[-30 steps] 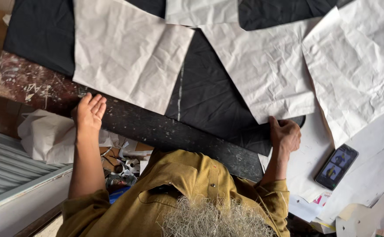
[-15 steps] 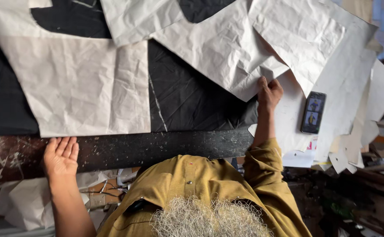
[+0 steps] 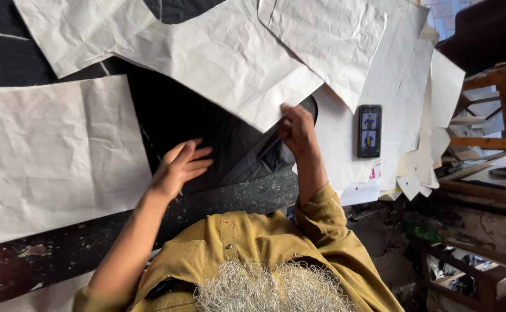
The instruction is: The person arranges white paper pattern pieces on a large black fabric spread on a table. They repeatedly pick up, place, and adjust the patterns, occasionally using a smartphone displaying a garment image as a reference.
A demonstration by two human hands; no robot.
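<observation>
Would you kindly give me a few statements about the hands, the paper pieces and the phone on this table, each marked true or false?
1. The right hand is at the corner of a white paper piece. True.
2. The left hand grips scissors. False: it is open and empty, fingers spread over the black fabric.
3. A phone lies on white paper to the right of the right hand. True.
4. The phone's screen is dark. False: it is lit and shows pictures.
5. The person's sleeve is blue. False: it is mustard yellow.
</observation>
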